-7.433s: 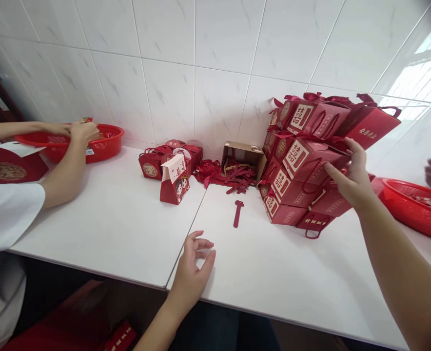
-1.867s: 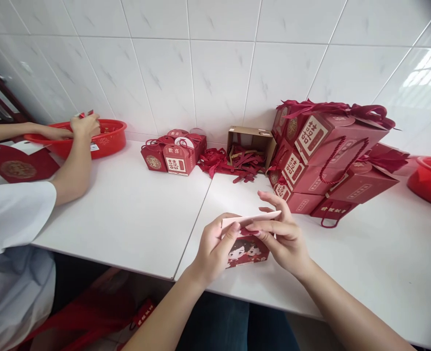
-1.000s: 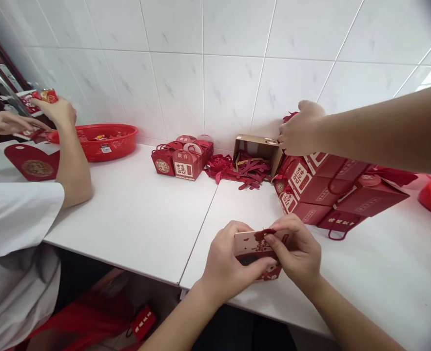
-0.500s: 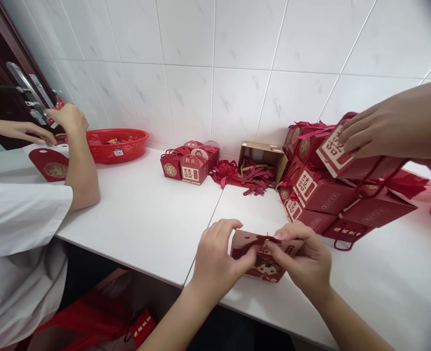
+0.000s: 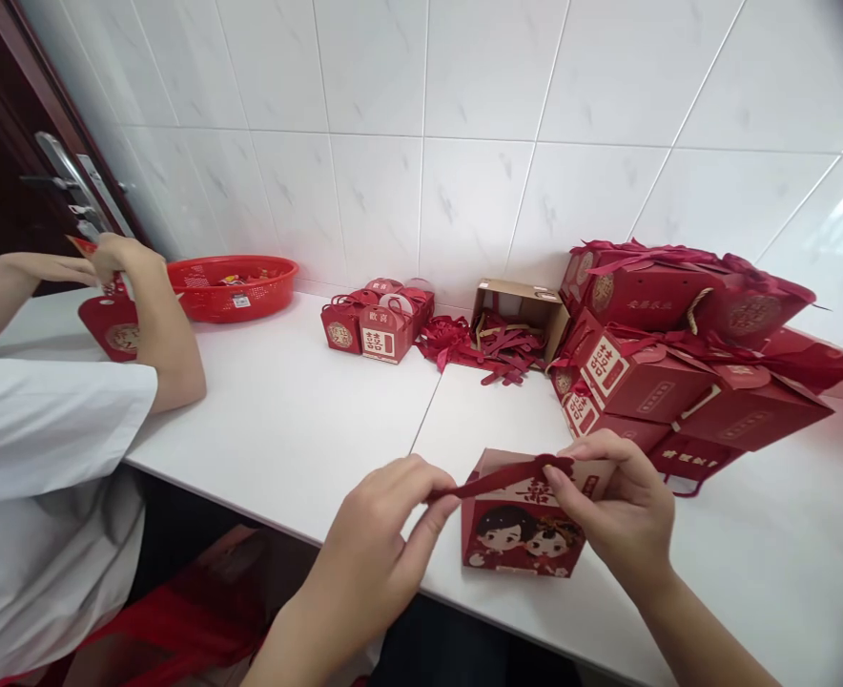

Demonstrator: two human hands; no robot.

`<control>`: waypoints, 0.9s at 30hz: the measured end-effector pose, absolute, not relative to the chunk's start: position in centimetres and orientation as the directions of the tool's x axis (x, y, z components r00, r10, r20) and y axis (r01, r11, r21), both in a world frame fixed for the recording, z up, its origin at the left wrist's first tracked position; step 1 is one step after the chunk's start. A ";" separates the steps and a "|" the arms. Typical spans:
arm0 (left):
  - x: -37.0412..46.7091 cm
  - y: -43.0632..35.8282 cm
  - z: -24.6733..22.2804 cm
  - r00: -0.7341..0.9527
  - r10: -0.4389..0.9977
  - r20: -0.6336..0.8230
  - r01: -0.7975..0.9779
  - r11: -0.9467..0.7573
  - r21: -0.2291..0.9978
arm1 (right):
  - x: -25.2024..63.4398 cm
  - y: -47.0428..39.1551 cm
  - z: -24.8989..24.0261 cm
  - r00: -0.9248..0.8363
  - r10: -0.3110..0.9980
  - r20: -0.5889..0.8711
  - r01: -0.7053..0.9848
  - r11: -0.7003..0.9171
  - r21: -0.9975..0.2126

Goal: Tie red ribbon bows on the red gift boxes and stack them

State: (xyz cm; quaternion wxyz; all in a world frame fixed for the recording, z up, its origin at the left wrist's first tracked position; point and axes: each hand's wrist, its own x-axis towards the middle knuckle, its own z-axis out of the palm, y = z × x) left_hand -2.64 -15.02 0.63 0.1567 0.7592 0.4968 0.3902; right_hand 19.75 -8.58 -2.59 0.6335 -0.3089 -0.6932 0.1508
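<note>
A red gift box [image 5: 522, 539] printed with two cartoon figures stands at the near edge of the white table. Between the thumb and fingers of my left hand [image 5: 393, 525] is the end of a dark red ribbon [image 5: 497, 479], pulled taut to the left from the box's top. My right hand [image 5: 618, 501] pinches the top of the box where the ribbon comes out; its thumb lies in front and the fingers behind. The box's right side is partly hidden by that hand.
Stacked red gift boxes [image 5: 650, 382] rise at the right. Against the wall, a cardboard box [image 5: 554, 324] spills red ribbons [image 5: 511, 348]. Small red boxes [image 5: 382, 329] and a red basket [image 5: 264, 296] stand farther left. A co-worker's arm [image 5: 171, 334] reaches over the left end.
My left hand has moved left and down, drawing the ribbon out from the box top. The other hand over the right stack has left the view. The view has shifted slightly.
</note>
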 end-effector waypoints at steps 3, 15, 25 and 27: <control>-2.9 -15.6 1.6 0.037 0.806 0.591 0.513 -0.522 0.681 | 19.8 -9.0 -2.4 -0.171 0.568 0.805 0.178 0.822 -0.541; -0.9 -15.8 4.5 0.186 0.836 0.517 0.268 -0.549 0.792 | 17.8 -11.7 -1.1 -0.380 0.376 0.845 0.040 0.919 -0.391; -0.5 -15.5 3.1 0.215 0.829 0.516 0.330 -0.559 0.760 | 17.9 -11.1 -0.6 -0.324 0.290 0.901 0.050 0.956 -0.289; -0.1 -15.5 2.9 0.189 0.847 0.496 0.266 -0.531 0.805 | 17.8 -11.1 -0.6 -0.312 0.269 0.911 0.062 0.963 -0.263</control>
